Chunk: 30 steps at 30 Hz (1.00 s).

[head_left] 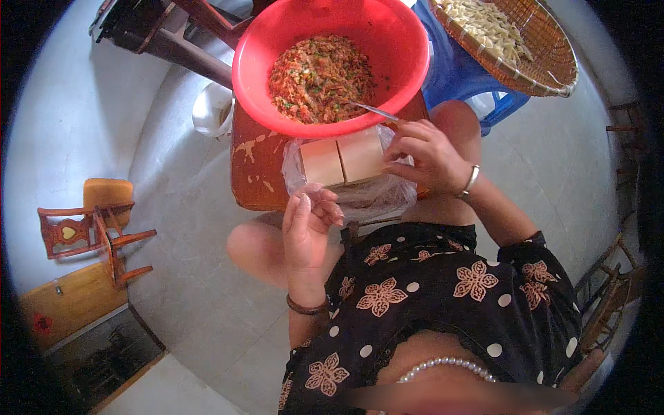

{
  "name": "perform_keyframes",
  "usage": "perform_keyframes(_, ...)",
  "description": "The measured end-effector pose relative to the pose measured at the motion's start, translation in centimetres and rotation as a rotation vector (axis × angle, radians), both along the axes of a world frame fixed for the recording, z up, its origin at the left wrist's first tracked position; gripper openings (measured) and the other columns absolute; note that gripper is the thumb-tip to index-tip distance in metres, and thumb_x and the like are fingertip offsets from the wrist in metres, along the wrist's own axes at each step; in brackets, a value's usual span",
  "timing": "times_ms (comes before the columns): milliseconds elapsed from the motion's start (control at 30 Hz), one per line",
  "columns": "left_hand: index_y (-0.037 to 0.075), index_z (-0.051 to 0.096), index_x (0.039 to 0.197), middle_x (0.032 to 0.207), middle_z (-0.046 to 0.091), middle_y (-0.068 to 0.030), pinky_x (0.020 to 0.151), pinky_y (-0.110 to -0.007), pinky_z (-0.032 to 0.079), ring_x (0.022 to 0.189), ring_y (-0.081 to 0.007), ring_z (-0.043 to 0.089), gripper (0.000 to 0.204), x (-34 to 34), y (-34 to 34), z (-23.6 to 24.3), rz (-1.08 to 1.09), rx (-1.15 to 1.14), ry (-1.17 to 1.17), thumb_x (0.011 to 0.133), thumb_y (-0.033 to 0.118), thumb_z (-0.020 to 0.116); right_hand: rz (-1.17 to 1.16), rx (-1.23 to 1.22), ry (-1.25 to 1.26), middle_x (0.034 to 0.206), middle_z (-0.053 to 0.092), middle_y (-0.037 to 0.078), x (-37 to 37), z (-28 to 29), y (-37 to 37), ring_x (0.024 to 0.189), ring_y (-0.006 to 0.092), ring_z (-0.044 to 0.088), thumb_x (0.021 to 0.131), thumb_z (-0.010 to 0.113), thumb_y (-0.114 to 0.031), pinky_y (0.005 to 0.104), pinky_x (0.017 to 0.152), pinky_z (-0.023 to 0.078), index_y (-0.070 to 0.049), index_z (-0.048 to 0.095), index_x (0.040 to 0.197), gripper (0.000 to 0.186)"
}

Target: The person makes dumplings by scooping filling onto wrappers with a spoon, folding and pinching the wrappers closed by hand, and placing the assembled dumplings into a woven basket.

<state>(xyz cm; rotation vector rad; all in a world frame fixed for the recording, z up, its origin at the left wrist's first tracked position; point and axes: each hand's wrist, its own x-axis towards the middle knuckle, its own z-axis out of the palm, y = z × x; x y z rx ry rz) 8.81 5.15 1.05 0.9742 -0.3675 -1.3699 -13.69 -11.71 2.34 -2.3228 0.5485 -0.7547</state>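
Observation:
A thin metal utensil (pixel 377 111) is gripped in my right hand (pixel 432 155); its far end reaches over the near inner wall of a red basin (pixel 407 62), toward a chopped reddish-orange filling (pixel 321 76) flecked with green. Below the basin, two stacks of pale square dough wrappers (pixel 322 163) lie side by side on a crumpled clear plastic bag (pixel 387 195). My left hand (pixel 311 221) is palm up just in front of the left stack, its fingers loosely curled and apart, with nothing visible in it.
Basin and wrappers rest on a worn brown wooden stool (pixel 252 162). A woven basket (pixel 553 66) of pale folded dough pieces (pixel 484 28) sits on a blue plastic stool (pixel 449 79) at the far right. Wooden chairs (pixel 104 232) stand at left.

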Motion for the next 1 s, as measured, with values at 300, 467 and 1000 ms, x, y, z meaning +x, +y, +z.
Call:
perform_keyframes(300, 0.003, 0.054, 0.119, 0.100, 0.063, -0.0127, 0.068, -0.035, 0.049, 0.078, -0.0217, 0.060, 0.031, -1.4, 1.8, -0.7, -0.011, 0.027, 0.015, 0.102, 0.027, 0.046, 0.100, 0.045, 0.160, 0.083, 0.061, 0.009, 1.3, -2.3, -1.3, 0.085, 0.0297, 0.059, 0.077, 0.075, -0.023, 0.0418, 0.083, 0.046, -0.007, 0.065, 0.083, 0.020)
perform_keyframes(467, 0.001, 0.056, 0.118, 0.100, 0.064, -0.0135, 0.068, -0.033, 0.050, 0.079, -0.0213, 0.061, 0.029, -1.6, 2.5, -2.1, -0.006, -0.001, 0.064, 0.103, 0.023, 0.044, 0.098, 0.021, 0.195, 0.081, 0.061, 0.011, 1.8, -2.6, -1.4, 0.085, 0.0306, 0.060, 0.077, 0.074, -0.021, 0.0424, 0.081, 0.047, -0.005, 0.064, 0.081, 0.020)
perform_keyframes(1000, 0.002, 0.057, 0.122, 0.115, 0.058, -0.0138, 0.089, -0.041, 0.047, 0.102, -0.0309, 0.057, 0.045, -2.1, -2.6, -0.1, 0.104, -0.311, -1.769, 0.082, 0.015, 0.074, 0.039, 0.621, 0.094, 0.083, 0.061, 0.000, 1.5, -3.8, -2.2, 0.077, 0.0073, 0.052, 0.088, 0.070, -0.017, 0.0266, 0.068, 0.045, 0.000, 0.064, 0.092, 0.018)
